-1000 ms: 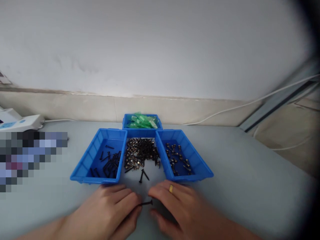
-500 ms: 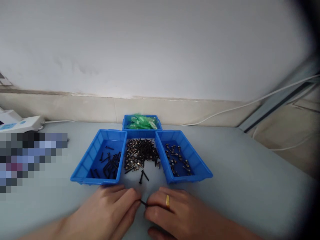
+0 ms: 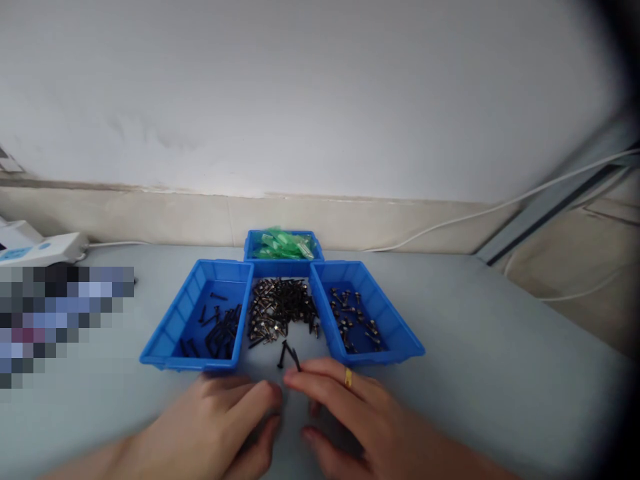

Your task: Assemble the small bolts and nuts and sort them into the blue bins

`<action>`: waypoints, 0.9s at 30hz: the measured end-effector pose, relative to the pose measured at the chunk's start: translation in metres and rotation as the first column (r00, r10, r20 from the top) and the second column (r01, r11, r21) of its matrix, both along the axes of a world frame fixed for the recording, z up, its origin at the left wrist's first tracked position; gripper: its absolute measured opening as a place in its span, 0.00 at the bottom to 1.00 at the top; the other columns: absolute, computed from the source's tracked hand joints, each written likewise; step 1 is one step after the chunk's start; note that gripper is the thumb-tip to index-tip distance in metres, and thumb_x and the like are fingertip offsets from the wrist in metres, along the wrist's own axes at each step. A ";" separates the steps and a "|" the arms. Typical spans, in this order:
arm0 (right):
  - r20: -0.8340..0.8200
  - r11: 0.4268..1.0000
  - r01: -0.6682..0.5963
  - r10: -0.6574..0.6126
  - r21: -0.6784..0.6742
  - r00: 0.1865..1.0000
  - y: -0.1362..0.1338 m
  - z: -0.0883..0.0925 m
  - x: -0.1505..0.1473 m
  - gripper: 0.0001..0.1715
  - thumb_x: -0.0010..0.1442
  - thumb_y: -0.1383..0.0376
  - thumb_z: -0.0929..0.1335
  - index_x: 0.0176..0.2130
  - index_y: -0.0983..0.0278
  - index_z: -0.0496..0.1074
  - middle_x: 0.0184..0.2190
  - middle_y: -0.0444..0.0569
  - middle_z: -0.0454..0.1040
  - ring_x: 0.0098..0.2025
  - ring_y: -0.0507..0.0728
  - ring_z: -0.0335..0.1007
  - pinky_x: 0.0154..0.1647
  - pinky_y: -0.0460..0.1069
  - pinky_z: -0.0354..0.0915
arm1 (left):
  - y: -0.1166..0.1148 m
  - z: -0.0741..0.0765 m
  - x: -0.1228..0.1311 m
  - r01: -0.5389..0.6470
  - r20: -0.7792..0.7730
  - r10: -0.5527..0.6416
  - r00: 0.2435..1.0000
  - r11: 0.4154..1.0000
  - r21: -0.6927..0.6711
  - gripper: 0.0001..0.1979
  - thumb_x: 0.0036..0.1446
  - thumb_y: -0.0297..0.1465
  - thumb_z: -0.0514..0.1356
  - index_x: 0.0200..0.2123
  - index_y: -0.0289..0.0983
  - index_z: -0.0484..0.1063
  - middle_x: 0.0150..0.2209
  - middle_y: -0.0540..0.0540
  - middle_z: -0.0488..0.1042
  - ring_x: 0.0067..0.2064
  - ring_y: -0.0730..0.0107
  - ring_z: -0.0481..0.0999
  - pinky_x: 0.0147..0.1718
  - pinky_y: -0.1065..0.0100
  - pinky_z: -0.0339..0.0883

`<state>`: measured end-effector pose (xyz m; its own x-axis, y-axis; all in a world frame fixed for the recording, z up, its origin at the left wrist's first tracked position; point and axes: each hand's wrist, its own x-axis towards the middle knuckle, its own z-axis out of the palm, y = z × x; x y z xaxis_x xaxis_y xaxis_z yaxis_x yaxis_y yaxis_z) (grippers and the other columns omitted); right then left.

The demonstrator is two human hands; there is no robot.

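Note:
My left hand (image 3: 227,420) is closed in front of the left tray, its fingers curled and hidden from above, so whatever they hold does not show. A yellow ring is on my right hand (image 3: 345,413), which reaches forward with the thumb apart from the fingers. Its fingertips touch or nearly touch loose black screws (image 3: 282,355) lying on the table. Beyond them is a mixed pile of black screws and shinier short ones (image 3: 283,307). Black screws lie in the left blue tray (image 3: 170,327); short hex-headed screws are in the right blue tray (image 3: 395,327).
Behind the pile stands a third blue tray (image 3: 283,268) holding green plastic packets (image 3: 285,243). A white device (image 3: 55,248) with a cable sits at the far left, near a blurred-out patch. The wall runs along the back, and a metal post (image 3: 525,220) rises at the right.
My right hand has opened and moved forward to the loose screws. The black screw that showed between my hands is no longer visible there. My left hand has barely moved.

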<state>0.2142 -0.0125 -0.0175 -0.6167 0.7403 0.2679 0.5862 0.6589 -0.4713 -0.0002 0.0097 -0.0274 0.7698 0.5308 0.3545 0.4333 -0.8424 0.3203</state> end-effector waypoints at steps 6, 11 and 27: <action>0.044 0.999 0.045 -0.046 0.015 0.998 0.001 -0.002 0.001 0.30 0.58 0.67 0.65 0.59 0.68 0.60 0.54 0.56 0.68 0.54 0.57 0.66 0.51 0.46 0.65 | 0.000 -0.002 -0.001 0.033 -0.019 -0.033 0.999 0.999 -0.009 0.13 0.61 0.22 0.44 0.29 0.37 0.63 0.22 0.52 0.69 0.20 0.72 0.69 0.17 0.71 0.60; 0.052 0.987 -0.029 0.021 0.160 0.998 -0.001 -0.004 -0.001 0.18 0.63 0.67 0.63 0.52 0.65 0.67 0.46 0.51 0.74 0.47 0.54 0.71 0.49 0.44 0.66 | -0.002 0.000 -0.002 -0.025 0.021 0.025 0.999 1.000 0.008 0.10 0.60 0.22 0.43 0.35 0.37 0.62 0.24 0.52 0.71 0.21 0.72 0.71 0.18 0.72 0.63; 0.223 0.966 -0.248 0.226 0.079 0.948 0.003 -0.006 0.001 0.09 0.65 0.70 0.61 0.37 0.65 0.69 0.32 0.46 0.73 0.34 0.52 0.68 0.35 0.45 0.63 | -0.002 -0.004 -0.001 -0.028 -0.006 0.028 1.000 0.997 0.067 0.17 0.69 0.28 0.39 0.34 0.36 0.65 0.23 0.51 0.70 0.21 0.72 0.70 0.20 0.71 0.62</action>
